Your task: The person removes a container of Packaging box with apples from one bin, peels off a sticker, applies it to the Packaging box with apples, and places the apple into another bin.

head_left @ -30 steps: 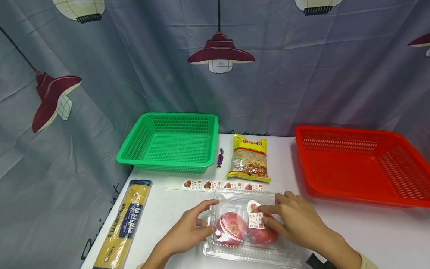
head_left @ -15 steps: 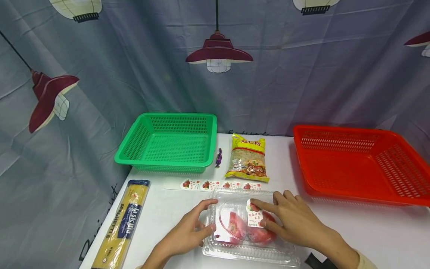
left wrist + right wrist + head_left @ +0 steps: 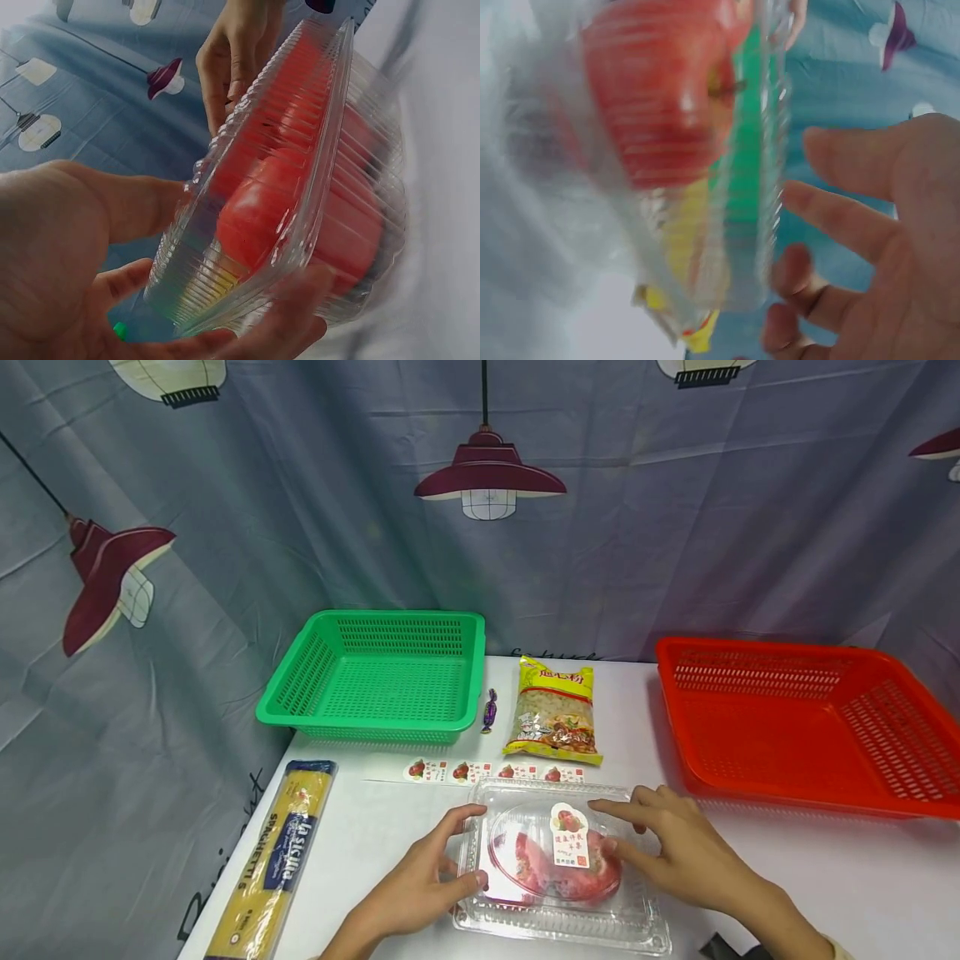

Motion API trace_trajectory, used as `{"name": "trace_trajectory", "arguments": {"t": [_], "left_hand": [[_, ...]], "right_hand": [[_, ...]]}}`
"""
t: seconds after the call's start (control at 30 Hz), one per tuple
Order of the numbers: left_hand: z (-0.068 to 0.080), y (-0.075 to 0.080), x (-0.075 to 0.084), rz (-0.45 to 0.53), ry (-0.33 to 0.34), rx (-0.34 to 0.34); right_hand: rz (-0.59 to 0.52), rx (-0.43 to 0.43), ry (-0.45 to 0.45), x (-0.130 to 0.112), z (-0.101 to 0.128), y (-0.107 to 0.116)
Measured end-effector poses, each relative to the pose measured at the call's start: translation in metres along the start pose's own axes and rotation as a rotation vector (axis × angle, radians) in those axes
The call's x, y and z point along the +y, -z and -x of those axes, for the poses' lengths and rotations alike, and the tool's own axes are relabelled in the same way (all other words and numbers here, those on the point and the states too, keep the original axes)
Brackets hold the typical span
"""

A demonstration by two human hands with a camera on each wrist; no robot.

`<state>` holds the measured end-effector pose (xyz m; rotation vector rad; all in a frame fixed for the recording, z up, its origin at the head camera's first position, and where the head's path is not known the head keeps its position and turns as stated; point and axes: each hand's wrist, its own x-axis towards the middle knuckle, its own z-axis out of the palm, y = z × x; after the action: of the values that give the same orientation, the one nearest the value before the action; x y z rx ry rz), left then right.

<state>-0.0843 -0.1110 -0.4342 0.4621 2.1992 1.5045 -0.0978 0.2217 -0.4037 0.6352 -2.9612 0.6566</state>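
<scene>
A clear plastic clamshell box (image 3: 558, 927) with red apples (image 3: 259, 206) inside lies near the table's front. My left hand (image 3: 423, 872) grips its left side, thumb and fingers spread along the edge; the left wrist view has the thumb on the lid and fingertips at the lower side. On the lid sits a white sticker (image 3: 572, 837) with a red fruit picture and red writing. My right hand (image 3: 675, 847) hovers at the lid's right part, index finger pointing toward the sticker's upper right. In the right wrist view its fingers (image 3: 840, 217) are loosely bent, holding nothing.
A strip of similar stickers (image 3: 468, 772) lies just behind the box. Farther back are a yellow food bag (image 3: 557, 714), a purple-wrapped candy (image 3: 489, 712) and a green basket (image 3: 375, 727). A red basket (image 3: 795, 793) stands right, a spaghetti pack (image 3: 273, 860) left.
My right hand has lifted off the sticker and shifted right, leaving the sticker lying on the lid. My left hand has stayed on the box's left side.
</scene>
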Motion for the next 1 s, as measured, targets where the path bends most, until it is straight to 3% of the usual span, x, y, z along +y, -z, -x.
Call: {"name": "trace_trajectory", "arguments": {"t": [0.2,0.5,0.83,1.0], "left_hand": [[0.001,0.0,0.001,0.029,0.001,0.014],[0.001,-0.003,0.001,0.073,-0.005,0.046],[0.002,-0.007,0.004,0.141,0.008,0.088],[0.002,-0.006,0.005,0.168,0.003,0.095]], "right_hand": [[-0.165,0.193,-0.003,0.017,0.009,-0.004],[-0.284,0.322,-0.225,0.045,0.023,-0.006],[-0.59,0.234,-0.455,0.082,0.033,-0.005],[-0.872,0.217,-0.501,0.092,0.035,-0.004]]}}
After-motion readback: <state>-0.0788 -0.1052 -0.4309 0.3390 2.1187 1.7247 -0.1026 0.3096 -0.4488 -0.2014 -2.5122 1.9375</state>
